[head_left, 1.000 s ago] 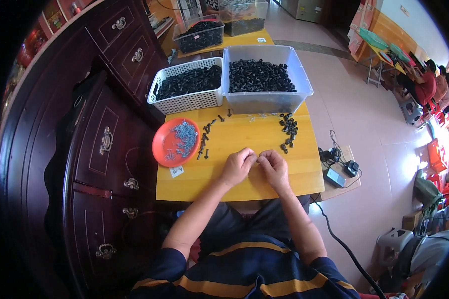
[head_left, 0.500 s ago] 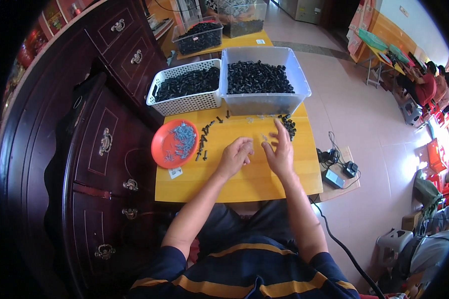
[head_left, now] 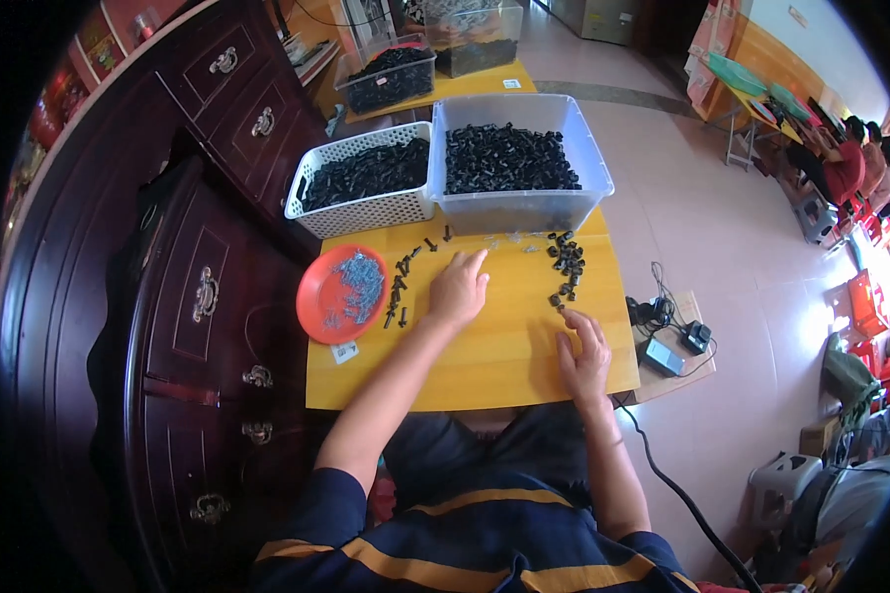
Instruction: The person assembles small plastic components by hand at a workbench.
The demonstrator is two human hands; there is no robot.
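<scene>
My left hand (head_left: 458,290) lies over the middle of the yellow table (head_left: 504,366), its fingers stretched out with nothing visible in them. Its fingertips point toward a few small clear pieces (head_left: 514,238) near the large bin. On the right side, my right hand (head_left: 587,362) has its thumb apart from its fingers. Its fingertips are just below a loose line of short black plastic pieces (head_left: 568,259), close to the nearest one. Left of my left hand runs a row of longer black plugs (head_left: 398,292). Beside them is an orange-red plate (head_left: 310,308) holding silvery screws (head_left: 362,284).
A white perforated basket (head_left: 371,214) and a translucent bin (head_left: 524,210), both full of black parts, stand along the far edge. Dark drawers (head_left: 203,296) border the left. A cable (head_left: 677,474) crosses the floor at right. People sit at another table farther off.
My left hand has moved up and slightly right, its fingers reaching out. My right hand has dropped toward me, away from the clear pieces, uncovering more of the short black pieces.
</scene>
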